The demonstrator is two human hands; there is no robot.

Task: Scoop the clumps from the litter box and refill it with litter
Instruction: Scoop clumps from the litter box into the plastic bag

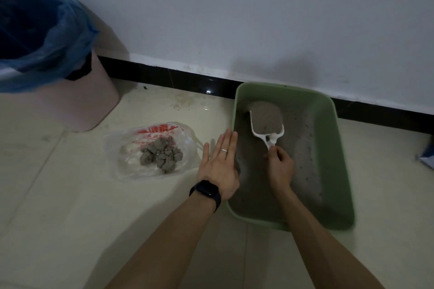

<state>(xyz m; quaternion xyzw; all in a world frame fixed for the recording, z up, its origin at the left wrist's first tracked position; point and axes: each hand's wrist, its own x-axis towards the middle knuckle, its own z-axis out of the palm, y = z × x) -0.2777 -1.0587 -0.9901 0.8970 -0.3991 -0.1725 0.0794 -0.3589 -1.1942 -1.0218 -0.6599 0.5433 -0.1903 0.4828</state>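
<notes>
Litter box (335, 148) sits on the floor (70, 195) at 4 o'clock in the head view, far end close to the black baseboard (164, 75). Green moulded plastic, rectangular, rounded corners, sloped walls. Scooping looks mostly done: a pile of grey lumpy clumps (162, 155) lies on a thin clear plastic bag (150, 134) with red print, at 8 o'clock, just beside the box. Not yet binned; the pink bin (77, 105) with its blue film liner (47, 30) stands at 10 o'clock, well apart. Right hand (280, 166) is over the box, fingers curled round the handle of the white plastic scoop (269, 138). Scoop bowl points to 12 o'clock and is heaped with fine grey granular litter, so my read is one more sifting pass. Left hand (219, 164) is flat, fingers straight and together, holding nothing, alongside the box's left wall; can't tell if it touches the rim. Ring (224, 150) and dark watch (206, 191) on that side. Litter bed looks thin and uneven, dusty matte grey, so the refill is probably all left to do. Blue-white object (426, 159) at 3 o'clock is cut by the frame edge; can't tell what it is.
</notes>
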